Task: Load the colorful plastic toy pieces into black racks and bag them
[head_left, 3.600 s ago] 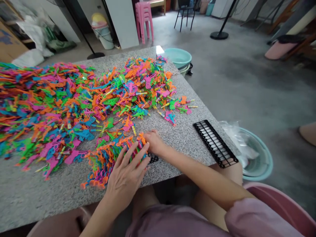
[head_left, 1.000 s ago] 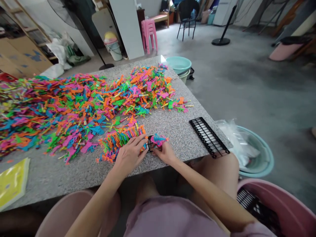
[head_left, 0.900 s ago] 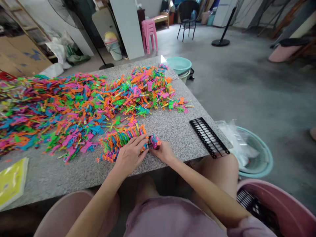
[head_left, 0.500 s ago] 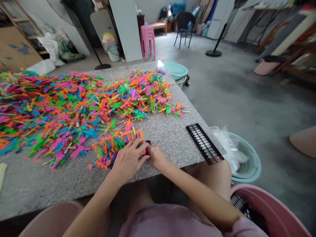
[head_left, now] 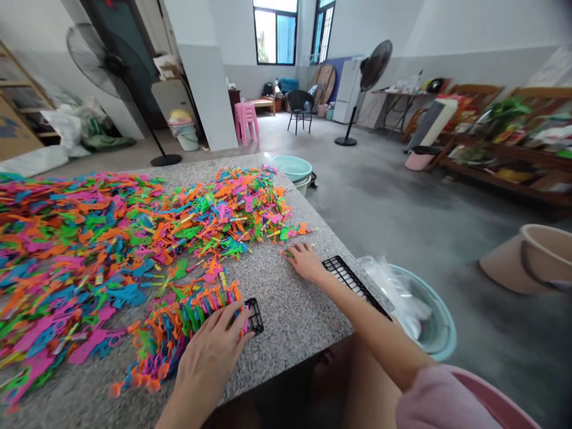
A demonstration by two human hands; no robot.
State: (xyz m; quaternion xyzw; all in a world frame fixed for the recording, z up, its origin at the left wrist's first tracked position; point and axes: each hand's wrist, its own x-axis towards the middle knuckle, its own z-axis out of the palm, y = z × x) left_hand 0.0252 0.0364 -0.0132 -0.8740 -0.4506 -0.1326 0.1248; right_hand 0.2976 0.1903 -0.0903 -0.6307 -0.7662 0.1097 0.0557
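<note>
A packed row of small colourful plastic toy guns (head_left: 179, 328) stands in a black plastic rack (head_left: 254, 317) whose bare end shows at the right. My left hand (head_left: 214, 345) lies over the near side of this row, fingers and thumb bent around its right end. My right hand (head_left: 304, 261) is at the near edge of the big loose heap of toy guns (head_left: 236, 202). Its fingertips are curled on a small green toy gun (head_left: 289, 254), mostly hidden under them.
A second black rack (head_left: 353, 280) lies at the table's right edge. Beside the table are a teal basin (head_left: 447, 333) with clear plastic bags (head_left: 393, 292) and a pink tub (head_left: 491, 396). A beige bucket (head_left: 509, 262) stands on the floor; stacked basins (head_left: 292, 170) are beyond the table.
My right hand has left the rack's end and moved forward and right to the heap's edge. My left hand stays on the row. The camera view has tilted up.
</note>
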